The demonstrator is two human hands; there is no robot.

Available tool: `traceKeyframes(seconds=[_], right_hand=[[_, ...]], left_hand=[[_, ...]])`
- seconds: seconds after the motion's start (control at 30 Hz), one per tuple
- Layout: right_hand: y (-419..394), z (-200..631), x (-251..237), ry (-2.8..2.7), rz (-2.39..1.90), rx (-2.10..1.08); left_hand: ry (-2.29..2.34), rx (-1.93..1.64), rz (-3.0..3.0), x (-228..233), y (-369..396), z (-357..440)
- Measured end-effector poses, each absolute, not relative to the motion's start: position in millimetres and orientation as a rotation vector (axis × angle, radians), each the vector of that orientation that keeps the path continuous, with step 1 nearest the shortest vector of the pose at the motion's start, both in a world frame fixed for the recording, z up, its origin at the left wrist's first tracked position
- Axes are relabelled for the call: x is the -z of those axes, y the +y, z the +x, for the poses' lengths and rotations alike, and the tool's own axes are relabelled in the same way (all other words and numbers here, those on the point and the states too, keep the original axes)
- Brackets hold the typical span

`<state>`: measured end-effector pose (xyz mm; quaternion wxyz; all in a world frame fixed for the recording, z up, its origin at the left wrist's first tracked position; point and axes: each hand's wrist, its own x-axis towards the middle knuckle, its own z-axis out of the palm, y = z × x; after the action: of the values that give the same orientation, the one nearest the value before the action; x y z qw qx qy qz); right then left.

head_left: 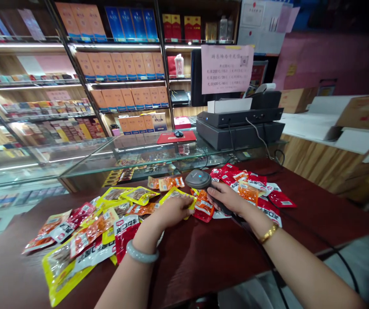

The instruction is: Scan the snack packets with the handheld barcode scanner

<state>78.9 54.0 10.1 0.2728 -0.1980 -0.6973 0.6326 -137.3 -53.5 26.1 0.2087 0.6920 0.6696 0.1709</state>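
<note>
right hand [226,196] closed around scanner [198,179], over packets on worktop [204,257] | left hand [174,210] flat, open grip on yellow packet [176,195] | risk: cable [332,249] may drag red packets [268,197] off the edge

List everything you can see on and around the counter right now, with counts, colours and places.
snack packets: dozens, yellow, red and orange, spread across the counter
counter: one, dark red-brown wood, foreground
barcode scanner: one, grey-black, above the packets, corded
yellow packet: one, under the left fingertips
glass display case: one, clear, behind the counter
cash register: one, black, right of the glass case
pink notice: one, hung above the register
mouse pad: one, red, on the glass, black mouse on it
shelves: orange, blue and red boxes, back wall
left hand: jade-green bangle, resting on the yellow packet
right hand: gold bracelet, gripping the scanner handle
</note>
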Motion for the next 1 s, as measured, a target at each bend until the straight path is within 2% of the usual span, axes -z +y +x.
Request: traceKeyframes(seconds=[0.1, 0.2, 0.3, 0.4, 0.5, 0.7, 0.87, 1.0], right_hand=[[53.8, 79.1, -10.7, -1.870, -0.546, -1.720], [53.2, 79.6, -12.1, -1.874, -0.545, -1.719], [52.7, 79.8, -12.8, -1.885, -0.535, -1.717], [52.7, 79.9, -12.7, -1.898, -0.540, -1.710], [53.0, 80.4, -12.3, -1.903, -0.549, -1.711], [53.3, 80.8, -12.2, -1.893, -0.538, -1.700], [51.5, 79.9, -13.2, -1.884, -0.520, -1.701], [49.7, 79.6, -14.1, -1.878, -0.505, -1.705]], left_hand=[[1.902, -0.487, 1.859, -31.5, -52.2, -142.3], [2.348, -0.421, 1.858, -36.6, -55.1, -150.5], [2.663, -0.172, 1.826, -33.9, -58.6, -158.2], [2.647, -0.029, 1.758, -26.1, -57.6, -162.4], [2.602, -0.029, 1.720, -20.3, -52.8, -163.7], [2.414, -0.353, 1.548, -19.9, -44.8, -167.6], [2.414, -0.790, 1.424, -26.8, -44.8, -174.9], [2.410, -0.996, 1.419, -30.5, -46.4, -175.9]])
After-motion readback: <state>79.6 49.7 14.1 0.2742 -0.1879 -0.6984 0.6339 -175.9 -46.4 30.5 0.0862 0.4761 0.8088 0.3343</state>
